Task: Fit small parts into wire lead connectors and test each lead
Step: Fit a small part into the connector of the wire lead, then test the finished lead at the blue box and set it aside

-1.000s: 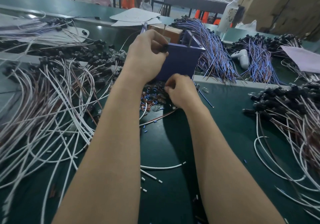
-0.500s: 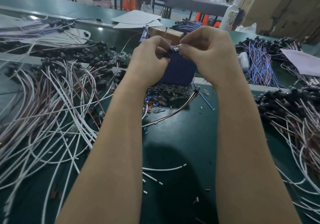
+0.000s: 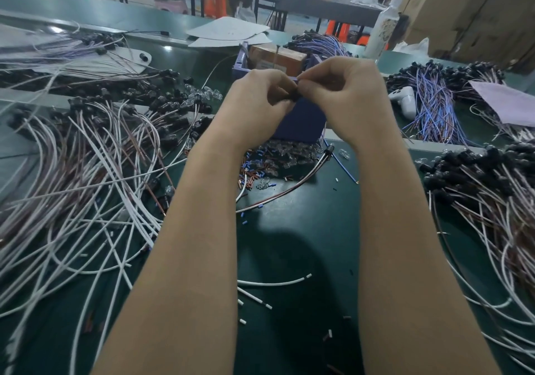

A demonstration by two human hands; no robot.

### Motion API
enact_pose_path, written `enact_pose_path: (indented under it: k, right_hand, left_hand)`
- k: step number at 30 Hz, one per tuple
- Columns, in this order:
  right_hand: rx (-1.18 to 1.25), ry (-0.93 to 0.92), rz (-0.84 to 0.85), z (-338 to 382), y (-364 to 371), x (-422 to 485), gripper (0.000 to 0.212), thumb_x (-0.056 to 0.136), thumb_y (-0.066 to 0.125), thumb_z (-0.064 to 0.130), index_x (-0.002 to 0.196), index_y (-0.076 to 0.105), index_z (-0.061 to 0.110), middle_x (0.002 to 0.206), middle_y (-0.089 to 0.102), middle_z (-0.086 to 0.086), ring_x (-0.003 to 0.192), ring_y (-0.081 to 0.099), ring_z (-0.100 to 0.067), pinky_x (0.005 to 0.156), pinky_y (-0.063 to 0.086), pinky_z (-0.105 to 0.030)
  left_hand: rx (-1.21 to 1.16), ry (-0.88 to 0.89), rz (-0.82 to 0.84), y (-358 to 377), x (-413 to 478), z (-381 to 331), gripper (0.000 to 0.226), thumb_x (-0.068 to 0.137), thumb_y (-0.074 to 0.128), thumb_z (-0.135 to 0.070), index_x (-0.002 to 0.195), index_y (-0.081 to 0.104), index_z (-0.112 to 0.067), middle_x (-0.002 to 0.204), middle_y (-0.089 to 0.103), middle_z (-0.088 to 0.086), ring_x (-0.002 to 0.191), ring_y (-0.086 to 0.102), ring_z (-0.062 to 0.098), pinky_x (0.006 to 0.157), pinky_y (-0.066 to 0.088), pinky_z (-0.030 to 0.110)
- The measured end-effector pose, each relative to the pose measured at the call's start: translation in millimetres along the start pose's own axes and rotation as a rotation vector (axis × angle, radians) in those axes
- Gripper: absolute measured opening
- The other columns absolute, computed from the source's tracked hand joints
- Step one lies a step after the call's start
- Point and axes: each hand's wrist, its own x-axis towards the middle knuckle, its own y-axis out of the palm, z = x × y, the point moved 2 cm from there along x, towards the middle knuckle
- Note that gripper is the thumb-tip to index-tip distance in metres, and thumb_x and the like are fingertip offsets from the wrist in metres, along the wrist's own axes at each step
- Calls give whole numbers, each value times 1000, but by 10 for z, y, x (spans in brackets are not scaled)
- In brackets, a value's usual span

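Observation:
Both hands meet in front of the purple box (image 3: pixel 301 121). My left hand (image 3: pixel 257 102) grips a small black connector (image 3: pixel 294 94) whose lead is hidden by my fingers. My right hand (image 3: pixel 347 96) pinches at the same connector from the right; any small part between its fingertips is hidden. A pile of small clear bulbs and coloured bits (image 3: pixel 278 157) lies on the green table (image 3: pixel 304 230) just below the box. One lead with a black connector (image 3: pixel 328 150) lies beside that pile.
Tangled white and brown leads (image 3: pixel 86 186) fill the left side; more leads with black connectors (image 3: pixel 492 189) lie at right. Blue-purple leads (image 3: pixel 431 108) and a white device (image 3: pixel 405 99) sit at back right. A cardboard box (image 3: pixel 278 56) stands behind the purple box.
My right hand rose from the parts pile to the connector held by my left hand. Since half a second ago both hands stay together, pressed closer at the connector.

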Motion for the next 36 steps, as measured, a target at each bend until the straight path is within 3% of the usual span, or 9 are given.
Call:
enact_pose_path:
  k: [7, 11, 20, 26, 29, 31, 33, 34, 36]
  right_hand:
    - [456, 241, -28, -139, -6, -35, 10, 88, 66, 10, 80, 66, 15, 67, 66, 2, 59, 61, -4, 63, 52, -17]
    - [654, 332, -12, -179, 32, -39, 10, 88, 64, 6, 78, 64, 9, 60, 65, 1, 53, 60, -6, 59, 51, -16]
    - [691, 383, 21, -177, 177, -57, 9, 90, 61, 5, 81, 61, 6, 74, 62, -9, 59, 59, -9, 61, 52, -17]
    - [472, 310, 38, -135, 159, -43, 9, 88, 64, 6, 82, 59, 10, 76, 66, -9, 66, 65, -13, 69, 57, -23]
    - [510, 339, -95, -176, 36, -18, 9, 92, 59, 7, 85, 54, 9, 76, 63, -8, 60, 63, -9, 63, 56, -21]
    - [649, 401, -179, -213, -59, -6, 9, 95, 54, 9, 86, 53, 11, 75, 62, -6, 55, 61, -7, 59, 54, -20]
    - [727, 447, -203, -238, -108, -7, 13, 97, 52, 10, 84, 55, 12, 71, 60, -4, 52, 58, -6, 57, 53, -20]
    - [725, 462, -188, -246, -113, -12, 15, 97, 52, 12, 82, 55, 12, 69, 59, -3, 50, 56, -6, 56, 52, -20]
    - [688, 482, -91, -263, -108, -33, 20, 97, 53, 15, 78, 55, 10, 66, 55, -3, 49, 50, -8, 52, 47, -19]
  left_hand:
    - [-61, 20, 4, 26, -25, 9, 11, 94, 56, -22, 103, 63, -21, 87, 72, -9, 92, 63, 7, 76, 40, 9]
    - [-56, 63, -14, 23, -17, -2, 9, 94, 56, -18, 99, 63, -21, 82, 69, -11, 91, 64, 6, 89, 46, 19]
    - [26, 17, -43, 12, -28, 9, 15, 93, 56, -14, 101, 68, -11, 87, 72, 0, 88, 66, 13, 90, 50, 31]
    - [120, -102, -74, 57, 7, -72, 19, 92, 58, -24, 109, 65, -23, 102, 67, -3, 103, 61, 19, 98, 44, 41]
    - [199, -71, -168, 2, 24, -179, 18, 91, 59, -34, 101, 63, -19, 99, 63, 1, 93, 58, 17, 86, 46, 30]
    - [93, -96, -58, -5, 12, -229, 35, 95, 50, -43, 85, 65, -12, 76, 67, 0, 67, 58, 7, 68, 44, 25]
    - [-107, -255, 150, 62, -16, -253, 52, 98, 36, -50, 85, 64, -9, 63, 69, -1, 45, 52, 4, 54, 42, 21]
    - [-233, -341, 196, 95, -24, -256, 52, 99, 32, -51, 90, 61, -9, 70, 71, 1, 45, 50, 6, 50, 41, 20]
    - [-494, -452, 113, 117, -24, -251, 40, 101, 30, -47, 98, 52, -13, 90, 66, 2, 57, 51, 8, 49, 45, 20]
